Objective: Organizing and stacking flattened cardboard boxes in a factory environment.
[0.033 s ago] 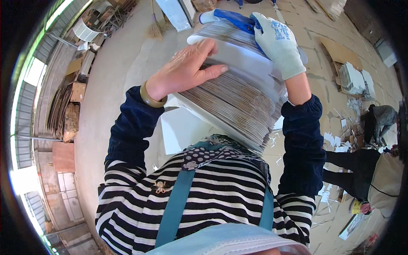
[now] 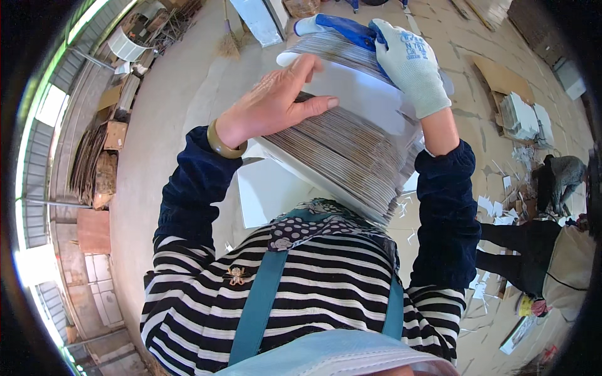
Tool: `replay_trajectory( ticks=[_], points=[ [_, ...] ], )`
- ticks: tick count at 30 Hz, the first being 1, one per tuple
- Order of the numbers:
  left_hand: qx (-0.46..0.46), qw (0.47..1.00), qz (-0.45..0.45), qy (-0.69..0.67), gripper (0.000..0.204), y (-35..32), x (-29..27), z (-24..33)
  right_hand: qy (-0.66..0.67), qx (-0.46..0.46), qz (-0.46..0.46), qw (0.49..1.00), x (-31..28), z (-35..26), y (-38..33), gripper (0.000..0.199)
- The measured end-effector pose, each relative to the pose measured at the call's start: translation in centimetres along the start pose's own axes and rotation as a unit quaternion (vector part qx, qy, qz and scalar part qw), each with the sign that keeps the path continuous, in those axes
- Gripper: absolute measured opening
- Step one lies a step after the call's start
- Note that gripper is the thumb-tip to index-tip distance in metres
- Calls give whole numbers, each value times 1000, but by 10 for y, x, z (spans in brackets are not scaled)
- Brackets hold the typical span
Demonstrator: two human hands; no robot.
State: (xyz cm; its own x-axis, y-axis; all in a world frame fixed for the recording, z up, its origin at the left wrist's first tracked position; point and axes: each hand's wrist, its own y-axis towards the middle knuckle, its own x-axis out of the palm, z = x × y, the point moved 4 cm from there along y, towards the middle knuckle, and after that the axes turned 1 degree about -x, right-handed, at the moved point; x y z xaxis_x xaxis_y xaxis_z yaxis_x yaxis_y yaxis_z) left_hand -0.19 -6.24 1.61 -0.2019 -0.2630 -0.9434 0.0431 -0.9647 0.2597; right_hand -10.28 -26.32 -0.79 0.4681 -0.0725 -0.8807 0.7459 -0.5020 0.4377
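Note:
A thick stack of cardboard sheets (image 2: 338, 144), white-faced with brown edges, stands in front of my body. It parts at a bare white face (image 2: 357, 84), with more sheets fanned beyond. At the left of this gap is my bare left hand (image 2: 279, 97), a bangle on its wrist. Its thumb stretches over the near sheets' edges, apart from the bent index finger. My right hand (image 2: 407, 66), in a white glove with blue fingers, curls over the far sheets at their right edge; its fingertips are partly hidden. A blue glove with a white cuff (image 2: 342, 28) lies across the far sheets beside it.
A white board (image 2: 269, 191) lies on the floor under the stack. Paper scraps (image 2: 495, 210) and white sheet piles (image 2: 520, 116) are on the right, near two people (image 2: 533, 257). Cardboard piles (image 2: 94, 156) line the left wall; a broom (image 2: 229, 41) is far off.
The gap in the stack is slightly wider, with more of the white face showing above the near sheets. My left hand has shifted very little; the right has stayed in place.

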Motion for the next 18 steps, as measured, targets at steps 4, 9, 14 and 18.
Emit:
replay_trajectory(
  ticks=[4, 9, 14, 18],
  points=[
    [-5, 999, 2, -49, 66, -3, 10, -10, 10, 0, 9, 1000, -2, -5, 0, 41],
    [-11, 999, -32, -31, 70, 1, 11, -12, 39, -48, 114, 992, 0, -4, -4, 28],
    [-33, 997, -62, -34, 66, -1, 6, -7, 36, -47, 100, 993, 1, -4, -3, 28],
    [1, 1000, -21, -18, 66, -4, 7, -7, 39, -47, 104, 993, 0, -1, -3, 29]
  ],
)
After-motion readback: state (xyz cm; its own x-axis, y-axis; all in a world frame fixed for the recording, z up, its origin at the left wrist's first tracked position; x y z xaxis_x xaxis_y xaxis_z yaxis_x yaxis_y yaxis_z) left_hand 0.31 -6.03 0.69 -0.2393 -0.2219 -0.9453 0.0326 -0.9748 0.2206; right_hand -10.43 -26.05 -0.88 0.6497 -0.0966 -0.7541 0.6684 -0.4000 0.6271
